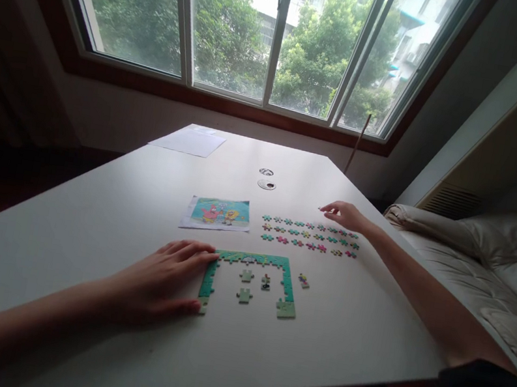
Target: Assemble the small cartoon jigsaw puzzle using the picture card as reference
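Note:
My left hand (166, 274) lies flat, fingers stretched, with its fingertips and thumb at the left side of a jigsaw puzzle frame (252, 258). This joined green border has a top and two sides, with its near side open. Inside it lie a pale green piece (247, 275), a second green piece (244, 295) and a dark-patterned piece (266, 282). Another loose piece (304, 281) rests just right of the frame. My right hand (346, 215) is beyond the rows of loose puzzle pieces (306, 234), fingers pinched on a tiny puzzle piece (320, 208).
A cartoon picture sheet (220, 212) lies behind the frame. Two round cable-hole covers (266, 184) sit farther back on the white table (100, 220). White paper (188, 141) is at the far left corner. A pale sofa (471, 255) stands to the right, and windows are ahead.

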Demonstrator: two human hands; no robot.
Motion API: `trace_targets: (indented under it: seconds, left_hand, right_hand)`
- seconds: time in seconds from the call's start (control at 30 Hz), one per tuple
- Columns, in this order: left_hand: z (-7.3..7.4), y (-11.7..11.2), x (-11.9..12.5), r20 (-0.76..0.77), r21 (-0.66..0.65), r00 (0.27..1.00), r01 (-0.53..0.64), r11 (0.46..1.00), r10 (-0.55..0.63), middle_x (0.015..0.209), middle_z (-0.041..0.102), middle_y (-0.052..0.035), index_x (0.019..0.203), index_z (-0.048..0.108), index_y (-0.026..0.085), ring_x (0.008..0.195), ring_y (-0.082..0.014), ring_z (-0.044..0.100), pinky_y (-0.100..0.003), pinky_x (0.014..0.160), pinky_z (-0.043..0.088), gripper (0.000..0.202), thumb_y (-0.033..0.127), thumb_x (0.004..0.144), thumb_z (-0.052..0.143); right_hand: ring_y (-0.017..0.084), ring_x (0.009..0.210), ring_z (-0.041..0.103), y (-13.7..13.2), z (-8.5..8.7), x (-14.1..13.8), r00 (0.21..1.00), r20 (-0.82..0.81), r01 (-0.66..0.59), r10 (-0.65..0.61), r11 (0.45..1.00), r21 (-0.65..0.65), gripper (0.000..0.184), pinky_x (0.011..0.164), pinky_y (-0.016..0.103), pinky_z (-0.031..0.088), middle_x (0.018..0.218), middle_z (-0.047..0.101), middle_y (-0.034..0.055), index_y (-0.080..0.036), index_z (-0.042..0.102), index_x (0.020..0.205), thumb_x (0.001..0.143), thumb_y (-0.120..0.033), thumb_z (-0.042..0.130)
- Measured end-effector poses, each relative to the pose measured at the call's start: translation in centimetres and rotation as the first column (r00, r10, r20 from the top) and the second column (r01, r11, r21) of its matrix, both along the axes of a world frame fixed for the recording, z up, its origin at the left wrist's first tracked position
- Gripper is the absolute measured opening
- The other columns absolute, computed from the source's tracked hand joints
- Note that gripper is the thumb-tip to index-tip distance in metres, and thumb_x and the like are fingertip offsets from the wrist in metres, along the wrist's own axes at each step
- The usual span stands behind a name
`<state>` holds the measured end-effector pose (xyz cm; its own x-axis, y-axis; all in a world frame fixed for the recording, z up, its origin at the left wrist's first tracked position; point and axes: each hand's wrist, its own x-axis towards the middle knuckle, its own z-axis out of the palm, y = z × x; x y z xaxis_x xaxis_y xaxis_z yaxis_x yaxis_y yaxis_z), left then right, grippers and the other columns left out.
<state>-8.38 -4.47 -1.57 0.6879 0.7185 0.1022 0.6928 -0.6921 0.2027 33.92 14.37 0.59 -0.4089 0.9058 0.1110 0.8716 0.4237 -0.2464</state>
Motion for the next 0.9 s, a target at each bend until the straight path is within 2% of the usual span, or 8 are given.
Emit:
trace_targets:
  seconds: [0.1,0.27,0.53,0.7,0.9]
  left_hand:
    - [0.0,0.0,0.0,0.018,-0.003,1.0,0.009,1.0,-0.008,0.137,0.039,-0.0084,0.135,0.034,0.026,0.124,-0.0302,0.035,-0.041,0.101,0.031,0.061,0.054,0.083,0.05]
    - [0.0,0.2,-0.1,0.026,-0.007,0.999,0.02,1.0,-0.02,0.137,0.039,-0.0079,0.136,0.033,0.027,0.124,-0.0304,0.035,-0.042,0.102,0.032,0.062,0.053,0.083,0.05]
    - [0.0,0.1,0.0,0.025,0.005,1.0,0.015,1.0,-0.016,0.137,0.04,-0.0084,0.135,0.034,0.025,0.123,-0.03,0.036,-0.041,0.101,0.032,0.061,0.054,0.083,0.048]
    - [0.1,0.0,0.0,0.027,-0.011,1.0,0.016,1.0,-0.016,0.137,0.04,-0.0082,0.136,0.034,0.026,0.124,-0.0301,0.035,-0.041,0.101,0.032,0.061,0.054,0.083,0.049]
    - [0.3,0.0,0.0,0.006,-0.02,1.0,0.01,1.0,-0.01,0.137,0.039,-0.0094,0.136,0.033,0.025,0.124,-0.0307,0.034,-0.043,0.102,0.031,0.062,0.054,0.083,0.049]
  right_hand:
    - [0.021,0.086,0.063,3.0,-0.8,1.8,0.992,0.051,0.117,-0.118,0.993,0.013,0.03,0.078,0.031,0.047,0.108,0.065,0.0089,-0.019,0.066,0.106,0.08,-0.03,0.057]
    - [0.021,0.09,0.062,5.1,-2.4,2.4,0.973,0.103,0.207,-0.206,0.978,-0.001,0.03,0.079,0.029,0.046,0.107,0.065,0.0078,-0.02,0.066,0.107,0.08,-0.027,0.055]
    - [0.021,0.093,0.06,5.9,-2.6,2.5,0.968,0.08,0.241,-0.236,0.969,-0.049,0.025,0.077,0.027,0.046,0.101,0.066,0.0079,-0.018,0.066,0.099,0.079,-0.03,0.059]
    - [0.018,0.091,0.06,6.1,-2.3,2.7,0.973,0.031,0.232,-0.23,0.967,-0.105,0.036,0.077,0.026,0.046,0.108,0.063,0.0085,-0.017,0.061,0.113,0.078,-0.028,0.06]
    - [0.02,0.083,0.06,6.1,-1.5,2.4,0.97,-0.033,0.235,-0.242,0.961,-0.147,0.032,0.071,0.027,0.047,0.099,0.065,0.0092,-0.016,0.068,0.094,0.068,-0.034,0.069]
